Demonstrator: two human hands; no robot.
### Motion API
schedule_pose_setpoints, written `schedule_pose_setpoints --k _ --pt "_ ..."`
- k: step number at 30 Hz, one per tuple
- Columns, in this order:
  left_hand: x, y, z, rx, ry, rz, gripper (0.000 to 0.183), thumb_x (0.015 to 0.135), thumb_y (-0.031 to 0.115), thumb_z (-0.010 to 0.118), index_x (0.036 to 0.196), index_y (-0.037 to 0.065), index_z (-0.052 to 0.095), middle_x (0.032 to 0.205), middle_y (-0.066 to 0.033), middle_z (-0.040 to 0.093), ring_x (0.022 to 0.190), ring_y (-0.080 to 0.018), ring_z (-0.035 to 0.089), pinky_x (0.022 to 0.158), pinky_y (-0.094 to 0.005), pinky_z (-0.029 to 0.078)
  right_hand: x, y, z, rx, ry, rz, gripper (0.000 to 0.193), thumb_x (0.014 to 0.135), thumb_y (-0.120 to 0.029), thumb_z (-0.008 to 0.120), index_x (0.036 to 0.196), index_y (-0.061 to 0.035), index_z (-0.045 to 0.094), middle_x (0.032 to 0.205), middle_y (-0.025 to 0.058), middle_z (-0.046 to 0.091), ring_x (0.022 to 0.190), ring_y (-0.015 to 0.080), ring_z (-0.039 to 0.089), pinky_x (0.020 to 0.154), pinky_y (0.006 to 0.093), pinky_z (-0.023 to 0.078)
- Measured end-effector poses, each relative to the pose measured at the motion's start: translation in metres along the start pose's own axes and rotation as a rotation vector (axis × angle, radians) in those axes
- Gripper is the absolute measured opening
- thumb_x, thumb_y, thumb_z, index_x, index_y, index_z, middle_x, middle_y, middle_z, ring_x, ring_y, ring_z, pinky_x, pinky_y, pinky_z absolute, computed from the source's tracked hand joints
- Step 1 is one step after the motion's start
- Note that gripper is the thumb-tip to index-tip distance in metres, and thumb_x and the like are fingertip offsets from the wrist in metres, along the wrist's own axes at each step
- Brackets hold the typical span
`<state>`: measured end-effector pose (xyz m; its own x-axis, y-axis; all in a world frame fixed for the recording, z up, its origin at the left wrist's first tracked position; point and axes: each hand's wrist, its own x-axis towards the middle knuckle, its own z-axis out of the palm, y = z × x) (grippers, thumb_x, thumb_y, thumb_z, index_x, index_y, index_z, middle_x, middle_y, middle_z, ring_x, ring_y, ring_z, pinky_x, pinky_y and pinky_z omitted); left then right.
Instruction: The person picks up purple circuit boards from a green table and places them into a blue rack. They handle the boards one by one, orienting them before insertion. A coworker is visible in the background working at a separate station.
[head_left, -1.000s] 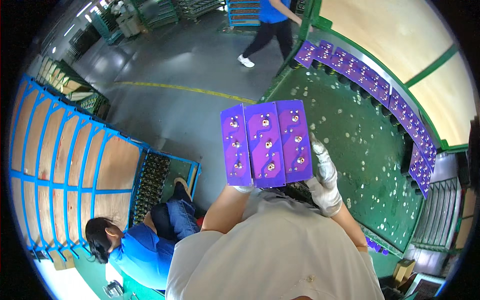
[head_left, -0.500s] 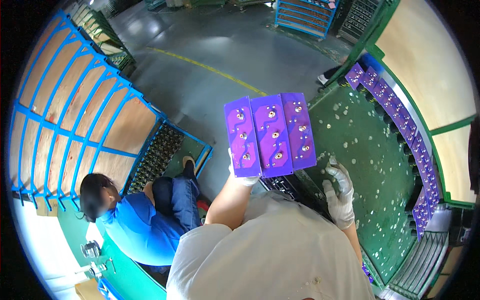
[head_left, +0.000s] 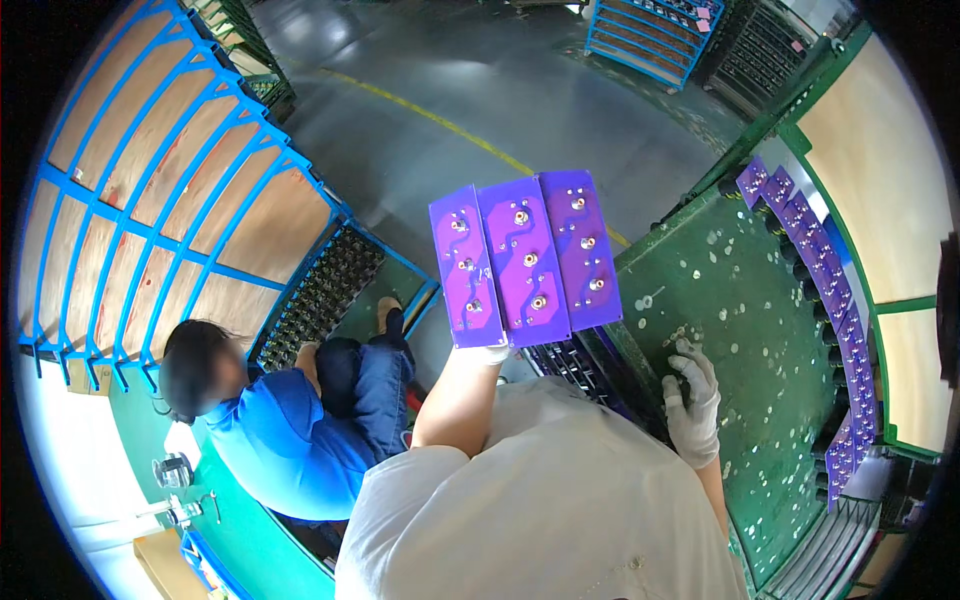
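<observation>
My left hand [head_left: 482, 354], in a white glove, grips the lower edge of three purple circuit boards [head_left: 530, 262]. They are held up side by side and overlap slightly, with small round metal parts on their faces. Most of the fingers are hidden behind the boards. My right hand [head_left: 692, 410], also gloved in white, hovers over the green tabletop [head_left: 745, 330] at its near-left edge. Its fingers are loosely curled and apart, with no held thing that I can make out.
A row of purple boards [head_left: 832, 290] with black parts curves along the table's far right side. To the left, a person in a blue shirt [head_left: 285, 435] sits near a blue rack [head_left: 190, 235] with wooden panels. Another blue rack [head_left: 645, 45] stands at the back.
The boards in my left hand have shifted slightly left and up. My right hand has moved a little right and down. The whole view has turned slightly.
</observation>
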<state>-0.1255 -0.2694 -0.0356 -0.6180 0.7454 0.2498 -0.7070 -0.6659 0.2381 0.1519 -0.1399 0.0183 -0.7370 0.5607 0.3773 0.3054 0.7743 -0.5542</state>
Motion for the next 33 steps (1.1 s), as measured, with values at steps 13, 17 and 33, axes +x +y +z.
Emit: schedule_pose_setpoints --k 13,17,33 --pt "0.006 0.036 -0.025 -0.026 0.049 0.095 0.056 0.097 0.039 0.048 0.142 0.009 0.038 0.144 -0.0139 0.042 0.13 -0.0325 0.044 0.107 -0.0541 0.035 0.001 0.003 0.006 -0.012 0.02 0.1 0.035 0.078 0.005 0.06 0.113 -0.0006 0.057 0.122 0.0222 0.056 0.115 0.0374 0.054 0.099 0.0428 0.043" --pt "0.005 0.048 -0.036 -0.038 0.072 0.142 0.056 0.097 0.04 0.047 0.142 0.009 0.038 0.145 -0.0142 0.042 0.13 -0.0332 0.043 0.107 -0.0548 0.034 0.0 0.011 0.009 0.028 0.006 0.123 0.032 0.082 0.004 0.058 0.114 -0.0011 0.057 0.124 0.0215 0.055 0.116 0.0364 0.053 0.1 0.042 0.042" --pt "-0.033 0.12 -0.119 -0.023 0.322 0.426 0.053 0.1 0.04 0.038 0.143 0.009 0.035 0.146 -0.0138 0.04 0.13 -0.0317 0.042 0.107 -0.0516 0.035 0.004 0.006 0.012 -0.081 -0.034 0.071 0.028 0.084 0.002 0.058 0.112 -0.001 0.057 0.121 0.0202 0.055 0.114 0.037 0.052 0.1 0.0434 0.041"
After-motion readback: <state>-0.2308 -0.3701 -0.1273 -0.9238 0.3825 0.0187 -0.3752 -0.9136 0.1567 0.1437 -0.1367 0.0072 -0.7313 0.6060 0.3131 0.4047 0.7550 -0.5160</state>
